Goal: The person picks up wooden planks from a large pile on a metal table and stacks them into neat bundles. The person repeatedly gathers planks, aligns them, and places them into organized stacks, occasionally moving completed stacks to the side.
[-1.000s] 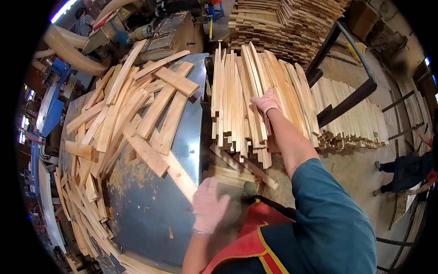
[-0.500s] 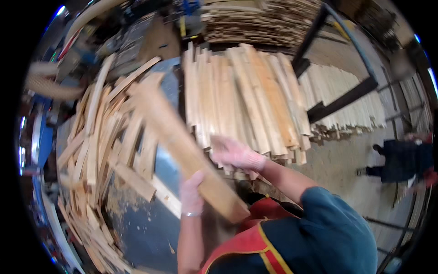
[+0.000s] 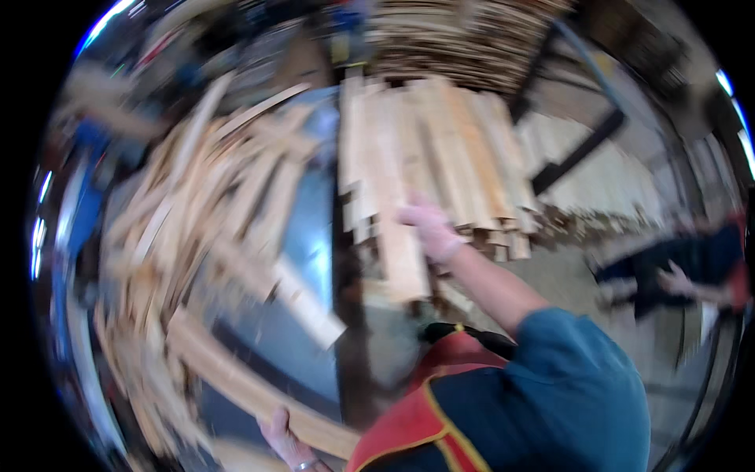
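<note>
My left hand (image 3: 285,442), in a pale glove, is closed on the edge of a wooden board (image 3: 228,374) that slants over the near end of the dark work table (image 3: 236,417). My right hand (image 3: 432,228), also gloved, grips the edge of a second, lighter board (image 3: 403,263). That board lies lengthwise on the stack of boards (image 3: 456,149), its near end jutting out past the others. Motion blur smears both hands, and the fingers under the boards are hidden.
Loose wood strips (image 3: 189,189) lie heaped across the table on the left. One short board (image 3: 308,305) juts over the table's right edge. A dark metal frame (image 3: 582,149) rises right of the stack. Another person (image 3: 676,267) is at the far right.
My left hand has swung its board down and left, from across my front to low over the table. My right hand has moved up and right and now has hold of a board on the stack.
</note>
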Motion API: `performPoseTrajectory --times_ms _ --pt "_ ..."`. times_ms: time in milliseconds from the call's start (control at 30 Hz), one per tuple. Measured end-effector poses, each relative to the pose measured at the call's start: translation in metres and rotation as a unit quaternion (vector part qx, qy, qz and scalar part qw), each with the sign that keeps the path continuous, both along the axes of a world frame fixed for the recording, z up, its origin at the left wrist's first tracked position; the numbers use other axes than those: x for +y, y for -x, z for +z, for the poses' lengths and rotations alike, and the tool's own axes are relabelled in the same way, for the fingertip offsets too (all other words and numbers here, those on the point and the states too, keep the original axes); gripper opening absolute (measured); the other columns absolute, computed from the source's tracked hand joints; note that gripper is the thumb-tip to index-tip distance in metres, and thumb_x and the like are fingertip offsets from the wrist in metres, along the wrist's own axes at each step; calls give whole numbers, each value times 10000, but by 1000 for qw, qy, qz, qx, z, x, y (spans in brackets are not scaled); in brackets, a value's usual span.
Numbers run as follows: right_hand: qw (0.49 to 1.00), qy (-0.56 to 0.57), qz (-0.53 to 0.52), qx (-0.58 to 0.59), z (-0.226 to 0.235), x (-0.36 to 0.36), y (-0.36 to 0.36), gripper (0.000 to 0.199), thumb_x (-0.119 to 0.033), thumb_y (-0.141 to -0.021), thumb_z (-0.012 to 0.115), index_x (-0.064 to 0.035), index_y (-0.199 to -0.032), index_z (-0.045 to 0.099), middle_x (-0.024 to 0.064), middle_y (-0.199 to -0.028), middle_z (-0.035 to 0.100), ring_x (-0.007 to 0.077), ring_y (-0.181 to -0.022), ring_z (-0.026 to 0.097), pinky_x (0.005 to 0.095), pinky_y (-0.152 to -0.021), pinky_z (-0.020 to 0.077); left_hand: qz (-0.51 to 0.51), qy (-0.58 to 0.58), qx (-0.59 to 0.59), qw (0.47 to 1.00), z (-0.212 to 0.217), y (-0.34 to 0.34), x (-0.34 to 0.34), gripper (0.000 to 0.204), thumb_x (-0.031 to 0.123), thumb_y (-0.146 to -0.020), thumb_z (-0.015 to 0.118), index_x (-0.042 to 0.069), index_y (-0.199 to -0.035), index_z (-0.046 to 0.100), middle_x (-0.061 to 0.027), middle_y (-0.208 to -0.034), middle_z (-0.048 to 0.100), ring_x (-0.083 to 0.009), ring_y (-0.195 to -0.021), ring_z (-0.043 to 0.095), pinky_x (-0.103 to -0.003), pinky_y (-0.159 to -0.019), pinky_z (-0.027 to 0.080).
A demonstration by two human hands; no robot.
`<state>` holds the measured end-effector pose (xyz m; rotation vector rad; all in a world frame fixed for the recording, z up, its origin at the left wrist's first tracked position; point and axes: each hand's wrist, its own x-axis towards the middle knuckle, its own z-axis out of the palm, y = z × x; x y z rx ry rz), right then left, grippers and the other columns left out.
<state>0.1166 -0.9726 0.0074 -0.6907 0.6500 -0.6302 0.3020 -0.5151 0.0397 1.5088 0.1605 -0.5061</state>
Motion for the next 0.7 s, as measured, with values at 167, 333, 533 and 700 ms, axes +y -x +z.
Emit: performPoseTrajectory --times_ms 167,333,533,700 --pt "978 19 185 -90 30 150 -24 922 -138 -738 692 -40 -1601 382 140 -1285 653 272 -1091 687 437 -923 608 89 38 -6 995 38 38 140 794 39 -769 719 -54 -1508 444 -162 -1248 649 -292 -1086 679 -414 -998 575" --pt "934 51 348 -63 39 297 -59 998 -184 -682 708 -30 -1609 373 138 -1278 648 260 -1114 674 401 -953 587 188 30 -18 982 72 100 274 787 -14 -792 692 -24 -1536 434 -150 -1270 655 -293 -1131 673 -390 -999 574" --pt "850 74 522 10 44 430 -82 885 -13 -712 618 -61 -1581 456 93 -1244 683 221 -1041 707 356 -887 611 295 -326 -94 893 65 157 449 863 59 -825 794 -27 -1585 394 -243 -1438 619 -350 -1307 622 -407 -1095 515" --pt "792 137 592 58 10 528 -123 876 100 -769 543 -46 -1621 402 109 -1389 650 213 -1185 665 322 -997 543 310 -582 -33 751 50 155 563 916 205 -807 856 -37 -1565 402 -297 -1429 616 -419 -1326 610 -449 -1115 495"
